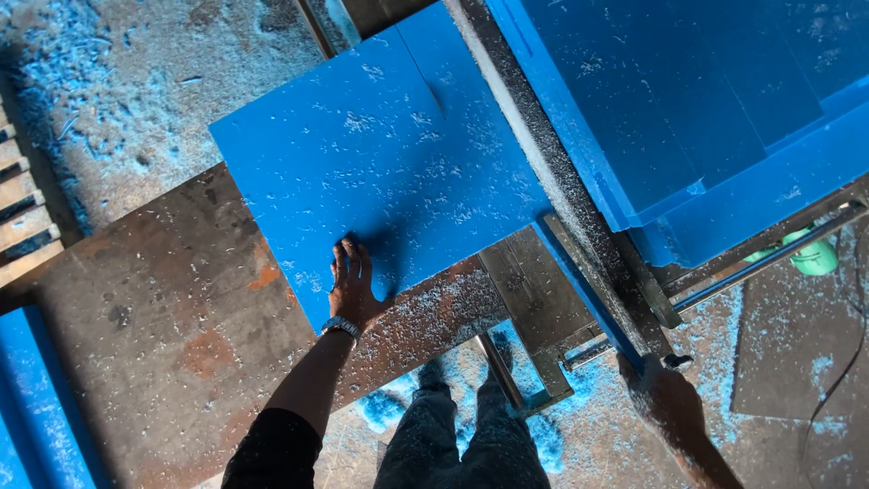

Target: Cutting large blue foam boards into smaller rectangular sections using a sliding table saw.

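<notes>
A blue sheet [380, 154], dusted with shavings, lies on the rusty bench [172, 335]. The left hand [351, 288] presses flat on its near edge, fingers [344, 261] together. The right hand [668, 398] grips a blue strip's [584, 290] end, fingers closed.

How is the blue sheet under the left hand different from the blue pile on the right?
The blue sheet is one single panel, lying flat on the rusty table; the blue pile is several panels stacked with stepped edges. The left hand presses on the sheet; no hand touches the pile. The right hand is at a rail end. Both are bright blue and dusted with shavings.
</notes>
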